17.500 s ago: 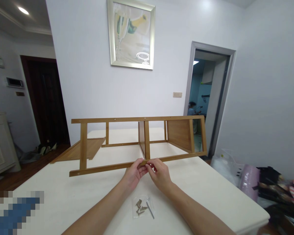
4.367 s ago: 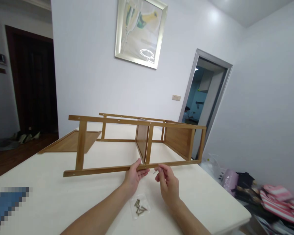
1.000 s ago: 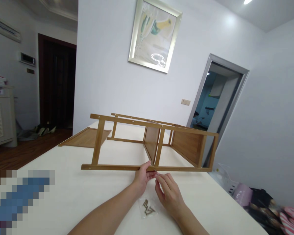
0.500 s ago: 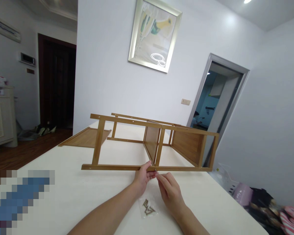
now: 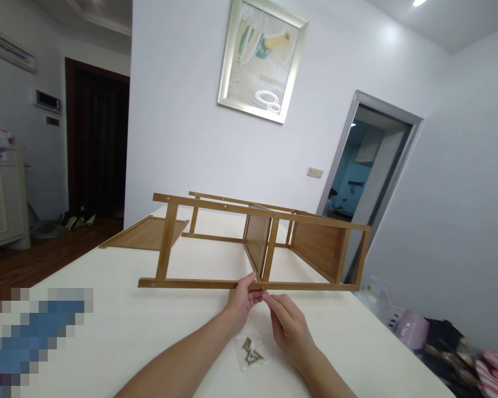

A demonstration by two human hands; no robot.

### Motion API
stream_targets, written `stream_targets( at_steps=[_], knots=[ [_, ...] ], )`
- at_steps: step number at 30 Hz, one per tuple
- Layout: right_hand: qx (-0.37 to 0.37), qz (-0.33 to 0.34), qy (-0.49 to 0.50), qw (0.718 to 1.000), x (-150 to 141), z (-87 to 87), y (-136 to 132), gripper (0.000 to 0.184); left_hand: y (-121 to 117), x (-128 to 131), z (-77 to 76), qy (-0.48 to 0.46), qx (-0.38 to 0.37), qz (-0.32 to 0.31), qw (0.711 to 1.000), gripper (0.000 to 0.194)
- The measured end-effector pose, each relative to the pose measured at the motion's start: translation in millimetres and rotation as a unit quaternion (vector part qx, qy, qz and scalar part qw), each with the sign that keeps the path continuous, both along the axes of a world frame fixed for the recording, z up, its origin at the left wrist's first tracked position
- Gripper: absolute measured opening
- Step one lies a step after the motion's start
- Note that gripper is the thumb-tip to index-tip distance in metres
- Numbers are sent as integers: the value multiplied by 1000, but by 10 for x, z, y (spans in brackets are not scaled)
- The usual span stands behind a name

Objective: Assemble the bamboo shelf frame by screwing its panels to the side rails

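Note:
A wooden shelf frame (image 5: 203, 283) lies on its side on the white table, with slatless panels set between its rails. My left hand (image 5: 239, 304) is closed around the near lower rail, thumb above and fingers beneath, beside the middle panel (image 5: 257, 237). Just right of it, my right hand (image 5: 288, 320) pinches a small, thin metal screw (image 5: 263, 289) against the outer face of that rail. The screw is mostly hidden by the fingertips. Between my forearms lies a clear plastic bag (image 5: 241, 359) with several bronze-coloured screws (image 5: 253, 356) on it.
A loose wooden panel (image 5: 139, 235) lies on the table (image 5: 108, 320) at the left, behind the frame's end. Past the table's right edge are a lilac basket (image 5: 413, 329) and piled cloth (image 5: 496, 370). A wall stands behind the table.
My right hand has shifted very slightly, its fingertips turning a little at the rail. My left hand and the frame stay in place.

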State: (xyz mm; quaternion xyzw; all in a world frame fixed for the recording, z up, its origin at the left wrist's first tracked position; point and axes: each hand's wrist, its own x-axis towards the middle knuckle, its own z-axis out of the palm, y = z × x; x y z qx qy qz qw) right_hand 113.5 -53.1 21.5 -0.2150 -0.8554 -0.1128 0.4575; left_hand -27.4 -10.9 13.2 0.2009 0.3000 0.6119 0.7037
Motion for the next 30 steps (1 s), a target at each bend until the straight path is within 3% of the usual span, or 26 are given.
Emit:
stream_targets(
  at_steps=[6, 15, 20, 30],
  knots=[
    [8, -9, -36, 999, 37, 0, 28, 52, 12, -4, 1, -1, -3, 2, 1000, 21],
    [52, -85, -78, 992, 88, 36, 50, 41, -17, -1, 40, -5, -17, 13, 1000, 19],
    [63, -136, -57, 987, 88, 23, 59, 28, -17, -1, 34, -5, -16, 13, 1000, 18],
    [77, -139, -27, 987, 44, 32, 21, 23, 4, -1, 6, 0, -13, 9, 1000, 21]
  ],
)
